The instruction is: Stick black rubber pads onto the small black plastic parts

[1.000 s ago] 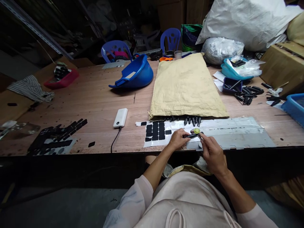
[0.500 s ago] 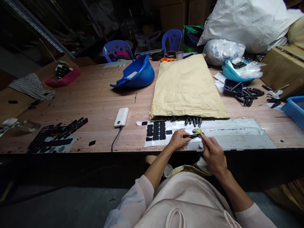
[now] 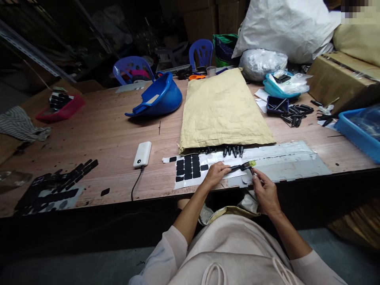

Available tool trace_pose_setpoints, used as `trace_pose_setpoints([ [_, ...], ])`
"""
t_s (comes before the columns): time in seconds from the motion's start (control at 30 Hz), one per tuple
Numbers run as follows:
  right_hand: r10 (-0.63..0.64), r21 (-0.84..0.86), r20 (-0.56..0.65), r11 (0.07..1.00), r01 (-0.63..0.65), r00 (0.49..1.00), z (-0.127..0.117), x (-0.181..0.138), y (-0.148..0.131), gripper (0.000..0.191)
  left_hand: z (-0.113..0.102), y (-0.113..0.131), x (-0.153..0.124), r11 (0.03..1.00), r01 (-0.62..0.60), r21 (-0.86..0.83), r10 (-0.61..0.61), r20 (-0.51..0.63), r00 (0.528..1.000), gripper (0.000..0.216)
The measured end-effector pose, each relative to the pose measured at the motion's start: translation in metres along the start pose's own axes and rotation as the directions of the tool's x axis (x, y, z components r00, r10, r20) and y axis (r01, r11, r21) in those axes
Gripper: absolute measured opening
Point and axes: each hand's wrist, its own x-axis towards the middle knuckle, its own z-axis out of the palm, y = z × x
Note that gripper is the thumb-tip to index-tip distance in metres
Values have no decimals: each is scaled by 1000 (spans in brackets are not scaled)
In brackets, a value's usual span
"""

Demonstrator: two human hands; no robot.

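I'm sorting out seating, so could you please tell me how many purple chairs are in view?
2: one chair beyond the blue basin, another chair farther right, beyond the paper sack. More may be hidden in the dark background.

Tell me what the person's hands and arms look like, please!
The left hand and right hand are bare, with no gloves, and no watch or bracelet shows on the wrists. The left sleeve and right sleeve are pale pink, ending near the elbows. The left one looks thin, with bluish-grey lower down.
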Motion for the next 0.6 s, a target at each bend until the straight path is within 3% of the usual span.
trace_pose_setpoints([
  [0.6, 37, 30, 24, 999, -38, 999, 2, -1, 6, 55, 4, 3, -1, 1000, -11, 12, 12, -78, 997, 29],
])
